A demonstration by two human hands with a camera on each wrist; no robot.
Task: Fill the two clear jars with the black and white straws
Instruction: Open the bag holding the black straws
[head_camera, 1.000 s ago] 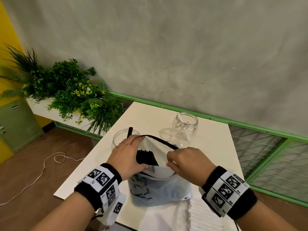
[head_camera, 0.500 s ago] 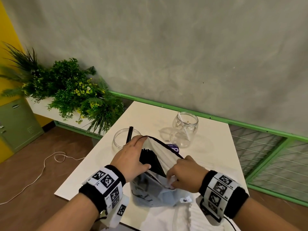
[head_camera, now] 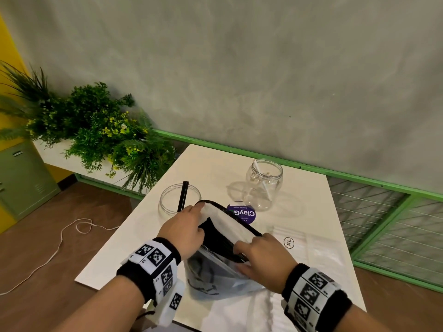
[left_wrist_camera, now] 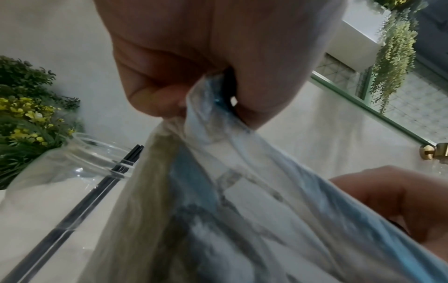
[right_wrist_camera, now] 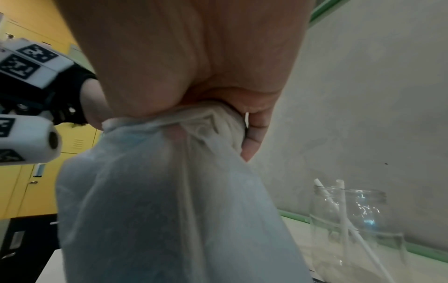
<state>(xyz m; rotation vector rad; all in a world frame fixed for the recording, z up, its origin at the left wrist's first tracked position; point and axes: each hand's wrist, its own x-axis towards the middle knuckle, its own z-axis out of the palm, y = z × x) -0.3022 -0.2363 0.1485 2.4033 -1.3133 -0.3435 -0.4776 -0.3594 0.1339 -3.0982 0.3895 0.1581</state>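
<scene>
Plants (head_camera: 96, 133) sat far left beside the white worktop (head_camera: 309, 212). Left jar (head_camera: 180, 199) stood on the worktop with black straws (head_camera: 182, 196) leaning inside, just beyond the left hand. Left hand (head_camera: 183, 232) pinched the left rim of the plastic bag (head_camera: 215, 276), fingers curled round the film, seen close in the left wrist view (left_wrist_camera: 211, 99). Bag stood open on the near worktop between both hands, dark straw bundle (head_camera: 215, 236) showing in its mouth. A purple label (head_camera: 243, 213) lay just behind the bag. Right hand (head_camera: 261, 258) gripped the bag's right rim, film bunched in its curled fingers (right_wrist_camera: 252, 134). Right jar (head_camera: 265, 184) stood further back, apart from the bag, with white straws (right_wrist_camera: 344, 216) leaning inside.
</scene>
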